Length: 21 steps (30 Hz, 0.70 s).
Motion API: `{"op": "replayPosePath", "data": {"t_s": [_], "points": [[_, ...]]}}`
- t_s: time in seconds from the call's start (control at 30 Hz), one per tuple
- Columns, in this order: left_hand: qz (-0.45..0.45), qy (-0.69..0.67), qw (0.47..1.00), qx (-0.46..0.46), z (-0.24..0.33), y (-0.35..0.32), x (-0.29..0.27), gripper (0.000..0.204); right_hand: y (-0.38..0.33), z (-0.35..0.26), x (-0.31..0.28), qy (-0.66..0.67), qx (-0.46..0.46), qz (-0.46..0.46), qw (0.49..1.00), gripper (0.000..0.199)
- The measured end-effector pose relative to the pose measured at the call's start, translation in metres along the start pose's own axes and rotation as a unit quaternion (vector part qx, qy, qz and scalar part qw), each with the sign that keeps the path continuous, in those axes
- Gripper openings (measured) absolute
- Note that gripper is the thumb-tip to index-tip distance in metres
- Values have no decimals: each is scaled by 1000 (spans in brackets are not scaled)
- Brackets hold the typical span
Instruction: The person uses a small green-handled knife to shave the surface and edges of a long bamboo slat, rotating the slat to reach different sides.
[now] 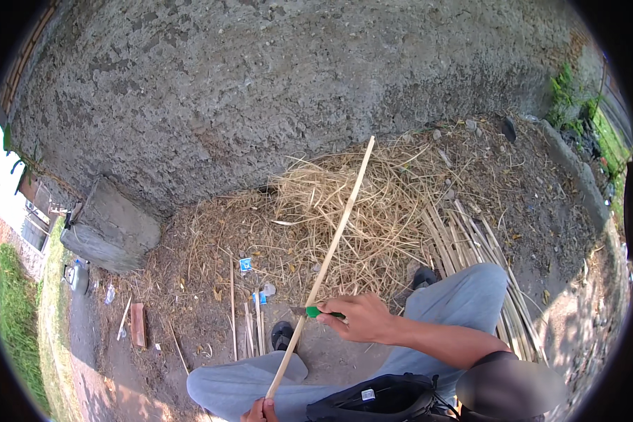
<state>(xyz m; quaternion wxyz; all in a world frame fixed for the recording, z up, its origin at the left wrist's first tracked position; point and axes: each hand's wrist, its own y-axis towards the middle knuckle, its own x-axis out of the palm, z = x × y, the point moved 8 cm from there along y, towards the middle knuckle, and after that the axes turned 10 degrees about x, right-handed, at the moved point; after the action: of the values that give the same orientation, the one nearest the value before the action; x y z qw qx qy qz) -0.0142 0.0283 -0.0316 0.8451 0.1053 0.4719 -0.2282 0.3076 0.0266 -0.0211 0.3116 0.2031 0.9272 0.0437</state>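
Pale yellow wood, or something like it, makes up the long strip point(325, 260) that slants across the middle of the view. It is narrow, nearly straight and smooth-looking, brighter along its upper length and slightly duller toward the lower end. Its far tip stands against the foot of the rough grey wall point(295, 84); from there it runs down over a heap of straw-coloured shavings point(394, 204) and passes between the person's knees to the lower edge.

The left hand point(260, 411), partly cut off at that edge, grips the strip's near end, the thumb laid along it. The right hand point(362, 317) is wrapped around the green handle of a knife point(314, 311), its fingers curled and knuckles upward; the short blade lies across the strip, though whether its edge bites in is too small to tell. The right forearm reaches in from the lower right, almost level, above the grey-blue trousers point(225, 385). More slender strips point(517, 309) lie in a loose bundle beside the right leg.
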Motion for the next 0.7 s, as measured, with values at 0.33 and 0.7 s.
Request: {"op": "replayPosePath", "data": {"t_s": [0.33,0.7], "points": [[26,-113,991,73,72,53,11,24,-26,-30,15,-6,-113,20,993,18],[49,-150,983,99,83,51,16,24,5,-10,-24,-49,-51,108,992,16]]}}
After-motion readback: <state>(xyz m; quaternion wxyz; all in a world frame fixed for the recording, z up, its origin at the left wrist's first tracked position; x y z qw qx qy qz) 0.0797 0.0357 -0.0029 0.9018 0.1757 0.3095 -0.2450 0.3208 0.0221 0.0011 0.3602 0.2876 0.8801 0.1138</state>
